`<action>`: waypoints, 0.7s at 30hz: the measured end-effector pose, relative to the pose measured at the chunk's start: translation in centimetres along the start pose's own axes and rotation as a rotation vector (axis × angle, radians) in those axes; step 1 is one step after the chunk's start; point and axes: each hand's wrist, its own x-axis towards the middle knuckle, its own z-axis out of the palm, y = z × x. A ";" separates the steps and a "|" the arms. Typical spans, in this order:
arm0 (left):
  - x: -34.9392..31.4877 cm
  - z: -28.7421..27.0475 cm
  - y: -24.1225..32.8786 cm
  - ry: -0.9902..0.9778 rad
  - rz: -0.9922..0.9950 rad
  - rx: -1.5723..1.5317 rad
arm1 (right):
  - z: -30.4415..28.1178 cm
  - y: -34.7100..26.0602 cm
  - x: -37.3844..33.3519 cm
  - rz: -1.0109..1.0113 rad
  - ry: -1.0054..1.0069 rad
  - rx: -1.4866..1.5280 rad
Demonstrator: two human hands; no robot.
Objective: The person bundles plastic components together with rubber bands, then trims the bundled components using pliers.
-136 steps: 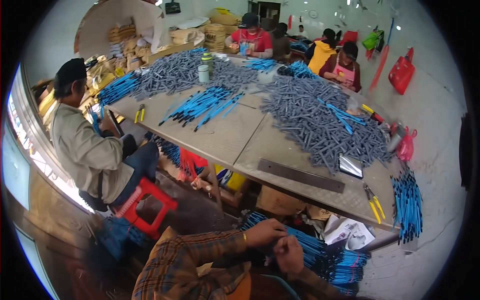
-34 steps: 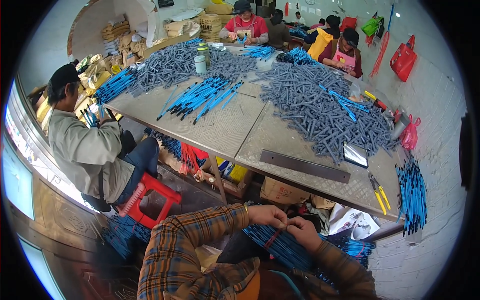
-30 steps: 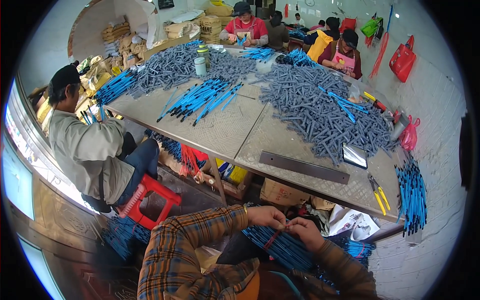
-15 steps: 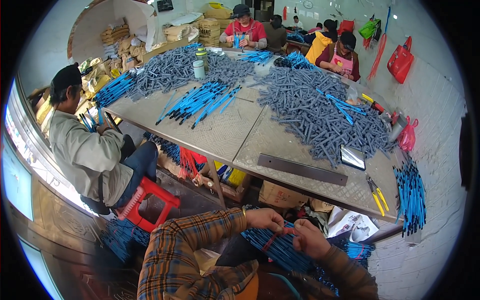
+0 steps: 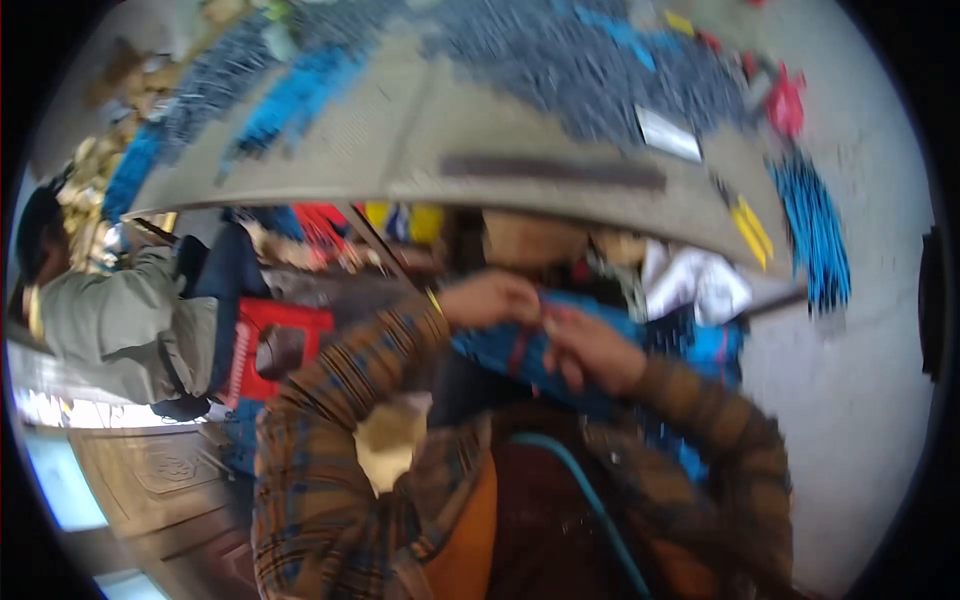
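1. The bundle of blue sticks (image 5: pixel 490 345) is lying beneath the hands, at the hub of the clock, with twelve pointing to the top of the view. A red band (image 5: pixel 518 350) is crossing it.
2. The left hand (image 5: pixel 495 300) is bending inward at about eleven o'clock, fingers curled, its tips pinching a red strand (image 5: pixel 560 312). Its forearm is slanting up from eight, and a yellow bracelet (image 5: pixel 435 302) is circling the wrist.
3. The right hand (image 5: pixel 600 350) is gripping the same strand from three o'clock, its tips meeting or nearly meeting the left's; blur is hiding the exact contact. Its lower fingers are curling down, and its forearm is angling in from four.
4. The right hand is covering part of the bundle from view.
5. More blue sticks (image 5: pixel 715 345) are lying at three, and a crumpled white sheet (image 5: pixel 695 285) is sitting at two.
6. The table (image 5: pixel 350 160) is spanning ten to two, its near edge running just beyond the hands. On it, a dark flat bar (image 5: pixel 553 172) is resting at twelve, a phone-like rectangle (image 5: pixel 668 133) at one, and yellow-handled pliers (image 5: pixel 748 232) at two.
7. Beyond the bar, a heap of grey pieces (image 5: pixel 600 85) is spreading.
8. At nine, a co-worker (image 5: pixel 125 325) is sitting on a red stool (image 5: pixel 240 350).
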 end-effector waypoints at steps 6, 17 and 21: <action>1.1 -0.2 0.6 -0.051 -0.077 -0.182 | -0.7 -0.4 -1.0 0.121 0.030 0.249; 1.0 -0.3 0.7 -0.063 -0.126 -0.112 | -3.5 -3.5 -3.6 -0.255 0.302 -0.300; 1.0 -0.5 0.8 -0.067 -0.117 -0.055 | -1.4 -2.2 -0.9 0.031 0.155 -0.145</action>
